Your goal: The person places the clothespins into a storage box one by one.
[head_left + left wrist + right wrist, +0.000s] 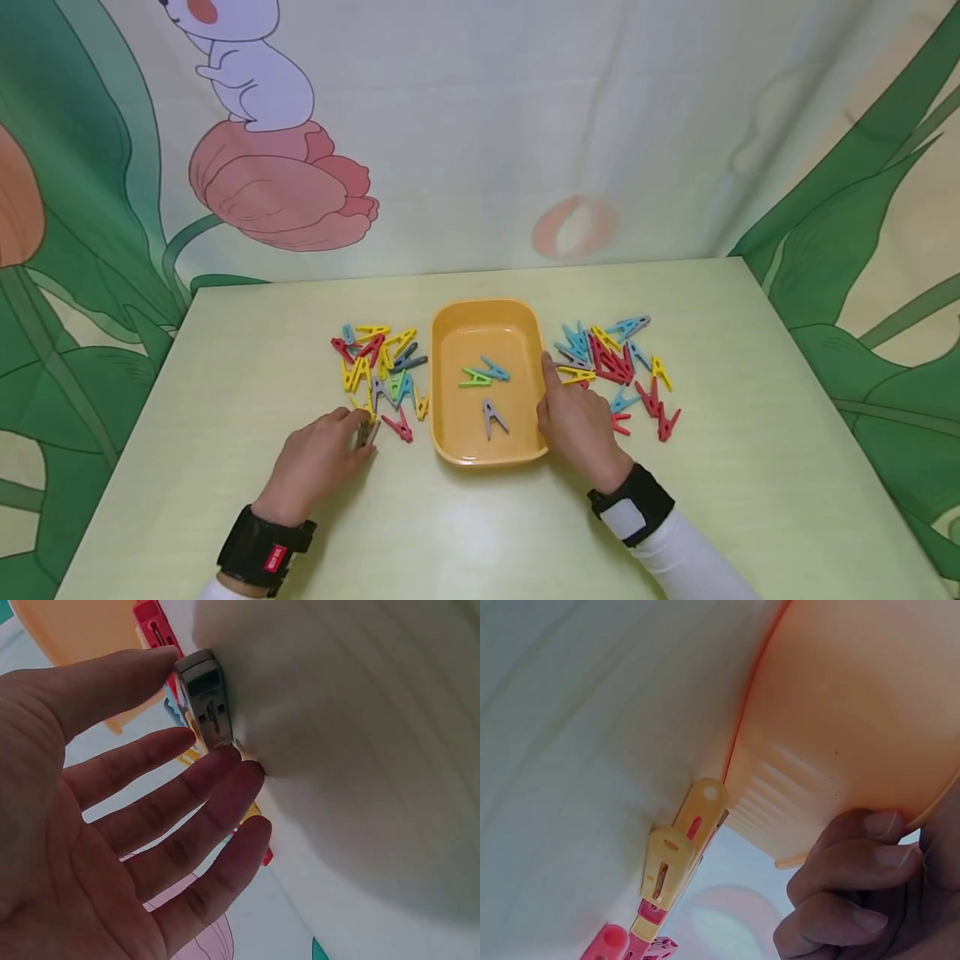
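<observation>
My left hand (318, 458) is at the near edge of the left pile of plastic clothespins. It pinches a grey clothespin (206, 697) between thumb and fingertips, low at the tabletop; the head view shows only part of that peg. On the right, my other hand (581, 425) holds the side rim of a yellow-orange tray (487, 310), its fingers curled in the right wrist view. Inside the tray lie a green clothespin (475, 378), a blue clothespin (492, 369) and a grey-purple clothespin (491, 417), apart from my hands.
Left of the tray is a loose heap of mixed clothespins, with a red clothespin (398, 426) at its near side. Another heap lies to the right, including a yellow clothespin (576, 375) close to my right hand. A printed curtain (465, 167) hangs behind the table (465, 533).
</observation>
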A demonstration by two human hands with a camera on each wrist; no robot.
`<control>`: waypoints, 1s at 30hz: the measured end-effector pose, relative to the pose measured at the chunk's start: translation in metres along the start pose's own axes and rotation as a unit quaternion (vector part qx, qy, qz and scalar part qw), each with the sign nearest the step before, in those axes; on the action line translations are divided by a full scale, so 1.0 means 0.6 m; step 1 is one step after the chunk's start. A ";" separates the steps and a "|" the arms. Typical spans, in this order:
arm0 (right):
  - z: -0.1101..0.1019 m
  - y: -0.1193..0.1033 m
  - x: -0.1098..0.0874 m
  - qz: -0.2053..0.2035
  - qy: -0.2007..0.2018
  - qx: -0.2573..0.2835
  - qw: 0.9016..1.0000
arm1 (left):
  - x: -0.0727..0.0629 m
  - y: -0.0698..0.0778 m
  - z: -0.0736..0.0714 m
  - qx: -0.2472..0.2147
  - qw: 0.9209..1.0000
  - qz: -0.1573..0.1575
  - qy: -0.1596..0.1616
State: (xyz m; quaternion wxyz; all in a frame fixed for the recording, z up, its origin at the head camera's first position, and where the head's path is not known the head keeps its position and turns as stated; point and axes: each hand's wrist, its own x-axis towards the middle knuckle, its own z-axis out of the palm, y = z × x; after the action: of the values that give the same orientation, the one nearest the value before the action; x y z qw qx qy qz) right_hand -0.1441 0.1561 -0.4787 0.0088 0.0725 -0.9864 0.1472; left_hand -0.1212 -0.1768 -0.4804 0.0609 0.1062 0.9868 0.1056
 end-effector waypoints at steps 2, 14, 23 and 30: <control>0.000 0.000 0.001 0.001 -0.002 -0.001 1.000 | 0.000 -0.001 0.003 -0.003 1.000 -0.002 0.000; -0.004 -0.004 0.000 0.007 -0.013 -0.006 1.000 | -0.006 -0.013 0.008 -0.013 0.999 0.024 0.040; -0.006 -0.004 0.000 0.008 -0.011 -0.003 1.000 | -0.002 -0.022 -0.034 -0.021 0.995 0.032 0.089; -0.002 -0.004 -0.001 0.001 -0.003 -0.001 1.000 | 0.020 0.002 -0.079 -0.030 0.987 0.070 0.139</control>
State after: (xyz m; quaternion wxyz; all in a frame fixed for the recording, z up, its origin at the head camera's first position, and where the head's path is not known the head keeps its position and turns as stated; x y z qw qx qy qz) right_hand -0.1434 0.1546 -0.4768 0.0055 0.0723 -0.9867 0.1457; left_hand -0.1394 -0.1820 -0.4352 -0.0813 0.1572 0.9723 0.1525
